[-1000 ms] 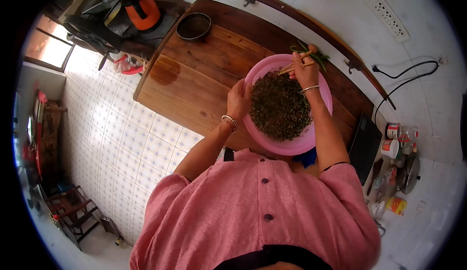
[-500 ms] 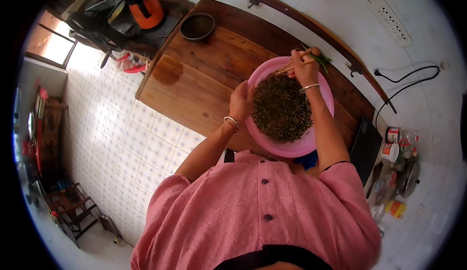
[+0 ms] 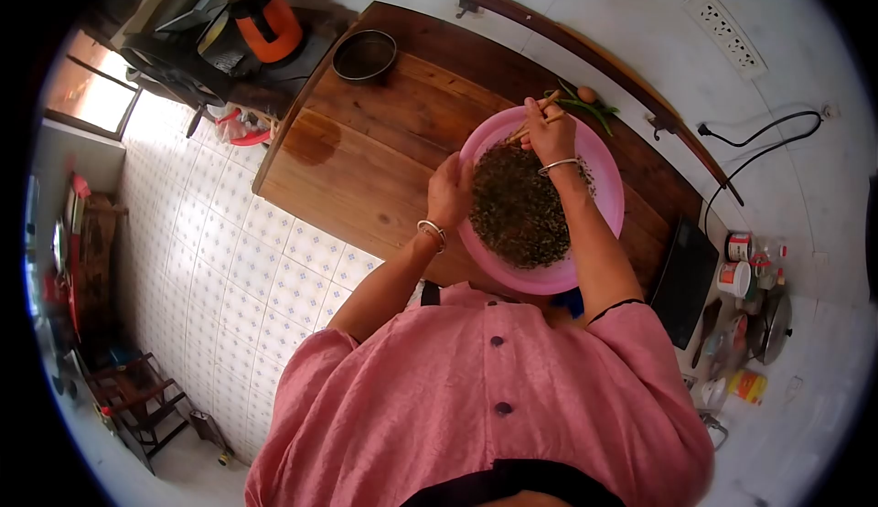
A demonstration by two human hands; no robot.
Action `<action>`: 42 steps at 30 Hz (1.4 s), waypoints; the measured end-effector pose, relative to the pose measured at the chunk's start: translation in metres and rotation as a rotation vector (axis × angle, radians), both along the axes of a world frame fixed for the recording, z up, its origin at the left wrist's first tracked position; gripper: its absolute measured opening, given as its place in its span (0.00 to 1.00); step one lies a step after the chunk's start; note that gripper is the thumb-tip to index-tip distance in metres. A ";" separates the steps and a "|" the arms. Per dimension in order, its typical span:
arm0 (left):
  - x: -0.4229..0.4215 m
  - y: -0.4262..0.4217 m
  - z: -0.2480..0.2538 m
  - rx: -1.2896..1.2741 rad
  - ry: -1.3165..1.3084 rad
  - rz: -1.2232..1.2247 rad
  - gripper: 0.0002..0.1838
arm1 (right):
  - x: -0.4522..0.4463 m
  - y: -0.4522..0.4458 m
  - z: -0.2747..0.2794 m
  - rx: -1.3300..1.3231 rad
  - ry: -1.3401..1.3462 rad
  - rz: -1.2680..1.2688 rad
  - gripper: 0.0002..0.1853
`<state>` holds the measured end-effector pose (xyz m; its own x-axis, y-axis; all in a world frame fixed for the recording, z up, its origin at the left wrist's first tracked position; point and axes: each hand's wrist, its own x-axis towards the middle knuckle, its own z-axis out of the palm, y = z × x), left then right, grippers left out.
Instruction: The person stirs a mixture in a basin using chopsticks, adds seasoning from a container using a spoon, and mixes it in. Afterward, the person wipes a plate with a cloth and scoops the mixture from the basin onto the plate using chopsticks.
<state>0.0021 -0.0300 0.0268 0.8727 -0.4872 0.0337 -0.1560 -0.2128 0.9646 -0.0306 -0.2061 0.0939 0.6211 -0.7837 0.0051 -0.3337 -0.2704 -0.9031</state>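
A pink basin (image 3: 605,187) stands on the wooden table, holding a dark green chopped mixture (image 3: 519,205). My left hand (image 3: 450,192) grips the basin's left rim, thumb on the inner side. In my right hand (image 3: 551,132) is a pair of wooden chopsticks (image 3: 518,134), closed in the fingers over the far part of the basin. Their lower ends reach down to the mixture; the tips cannot be made out. Just beyond the right hand lie green chili peppers (image 3: 596,116) and a brown egg (image 3: 586,95).
A round dark metal dish (image 3: 364,55) sits at the table's far left. An orange kettle (image 3: 271,27) stands on a dark side surface. Jars (image 3: 733,278) and a pot lid (image 3: 776,329) are at right, near a black flat panel (image 3: 684,283). A black cable (image 3: 764,146) hangs along the wall.
My right hand, with the chopsticks, has moved left and slightly away from me over the basin, uncovering the egg and peppers. My left hand stays on the rim.
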 end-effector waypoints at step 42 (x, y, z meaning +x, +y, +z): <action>0.001 -0.002 -0.011 -0.001 -0.098 -0.020 0.16 | -0.139 0.072 -0.009 -0.161 0.112 0.133 0.10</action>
